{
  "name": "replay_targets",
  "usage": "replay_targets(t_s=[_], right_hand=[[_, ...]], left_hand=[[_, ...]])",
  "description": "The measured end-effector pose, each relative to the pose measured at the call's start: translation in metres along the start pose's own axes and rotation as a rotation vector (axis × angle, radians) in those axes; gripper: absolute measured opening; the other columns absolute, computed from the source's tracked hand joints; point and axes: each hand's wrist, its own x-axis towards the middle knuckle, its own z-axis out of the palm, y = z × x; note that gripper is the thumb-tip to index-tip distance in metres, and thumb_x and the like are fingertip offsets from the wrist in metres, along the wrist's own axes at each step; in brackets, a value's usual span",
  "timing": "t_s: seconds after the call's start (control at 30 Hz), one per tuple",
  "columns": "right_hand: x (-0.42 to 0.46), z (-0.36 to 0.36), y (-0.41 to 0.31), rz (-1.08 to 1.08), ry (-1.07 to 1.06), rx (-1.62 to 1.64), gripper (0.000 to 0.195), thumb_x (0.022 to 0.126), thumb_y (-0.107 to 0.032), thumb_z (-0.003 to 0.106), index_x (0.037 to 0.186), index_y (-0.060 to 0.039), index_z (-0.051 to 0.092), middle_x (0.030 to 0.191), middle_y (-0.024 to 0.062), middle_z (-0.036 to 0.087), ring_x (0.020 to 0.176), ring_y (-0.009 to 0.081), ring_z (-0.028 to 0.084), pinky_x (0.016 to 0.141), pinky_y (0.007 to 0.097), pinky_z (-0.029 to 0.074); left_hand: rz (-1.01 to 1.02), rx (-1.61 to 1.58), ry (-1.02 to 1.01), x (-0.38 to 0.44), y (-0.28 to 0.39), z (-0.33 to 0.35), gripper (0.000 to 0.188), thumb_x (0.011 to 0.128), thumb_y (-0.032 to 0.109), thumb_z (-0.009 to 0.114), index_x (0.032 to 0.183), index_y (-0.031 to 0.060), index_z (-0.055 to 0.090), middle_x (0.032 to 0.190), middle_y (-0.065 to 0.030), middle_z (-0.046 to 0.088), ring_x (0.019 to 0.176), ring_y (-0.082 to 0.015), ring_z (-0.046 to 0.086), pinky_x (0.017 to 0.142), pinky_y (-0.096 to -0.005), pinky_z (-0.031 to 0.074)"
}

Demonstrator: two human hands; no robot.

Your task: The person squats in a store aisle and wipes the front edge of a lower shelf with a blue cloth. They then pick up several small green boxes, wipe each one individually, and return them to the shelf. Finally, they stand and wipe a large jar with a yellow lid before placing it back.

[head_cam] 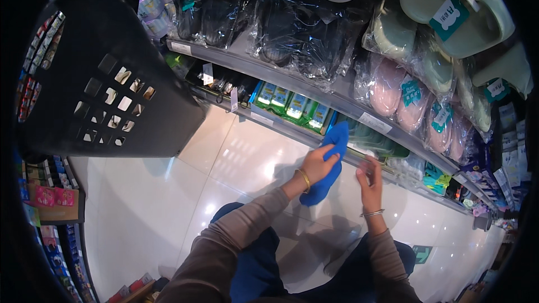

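Observation:
My left hand (318, 165) grips a folded blue cloth (322, 187) by its middle. One end of the cloth points up toward the lower shelf, and the other hangs below my wrist. To its right, my right hand (370, 183) is raised with fingers apart and holds nothing; its fingertips are slightly blurred. Just beyond both hands, the low shelf carries a blue-edged box of green packets (297, 106). Beside that box lie green translucent packages (381, 142), partly hidden by the cloth and the shelf above.
A black plastic shopping basket (113, 25) with square holes stands at left. Bagged black footwear (290, 35) and pink slippers (385, 86) sit on the upper shelf, whose edge (294, 76) overhangs the lower one. Pale green slippers (459, 38) protrude at upper right. Glossy tiles (139, 202) cover the floor.

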Motion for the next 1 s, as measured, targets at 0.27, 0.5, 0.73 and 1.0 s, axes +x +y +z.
replay_targets(t_s=[0.27, 0.5, 0.73, 1.0], right_hand=[[-0.017, 0.044, 0.025, 0.576, -0.078, 1.114, 0.065, 0.093, -0.054, 0.047, 0.144, -0.018, 0.03, 0.141, 0.0082, 0.043, 0.13, 0.0268, 0.041, 0.101, 0.0429, 0.041], [-0.033, 0.001, 0.026, 0.344, 0.096, 0.59, 0.064, 0.092, -0.05, 0.051, 0.142, -0.015, 0.034, 0.139, 0.0088, 0.046, 0.129, 0.0273, 0.043, 0.103, 0.0414, 0.039], [-0.044, -0.025, 0.056, -0.135, 0.087, -0.557, 0.062, 0.091, -0.046, 0.055, 0.14, -0.0119, 0.038, 0.136, 0.0093, 0.048, 0.128, 0.0278, 0.044, 0.106, 0.04, 0.036], [-0.018, -0.019, 0.06, -0.291, 0.053, -0.507, 0.06, 0.093, -0.039, 0.053, 0.142, -0.0105, 0.034, 0.142, 0.0105, 0.043, 0.13, 0.0284, 0.04, 0.111, 0.0404, 0.029]], left_hand=[[0.327, 0.448, -0.37, -0.028, 0.022, 0.035, 0.046, 0.083, 0.029, 0.059, 0.125, 0.0093, 0.055, 0.107, -0.0095, 0.053, 0.091, -0.0305, 0.059, 0.07, -0.0397, 0.052], [0.743, 0.271, -0.456, -0.05, 0.032, 0.057, 0.037, 0.078, 0.021, 0.064, 0.114, 0.0121, 0.064, 0.108, -0.0045, 0.061, 0.095, -0.0213, 0.058, 0.078, -0.0338, 0.051], [0.857, 0.069, -0.581, -0.061, 0.042, 0.056, 0.028, 0.079, 0.014, 0.062, 0.106, 0.0111, 0.067, 0.11, -0.0066, 0.064, 0.09, -0.0228, 0.064, 0.076, -0.0343, 0.053], [0.338, 0.461, 0.264, 0.062, -0.025, -0.006, 0.025, 0.075, 0.003, 0.056, 0.1, 0.0058, 0.061, 0.106, -0.0152, 0.056, 0.105, -0.0348, 0.051, 0.094, -0.0419, 0.041]])
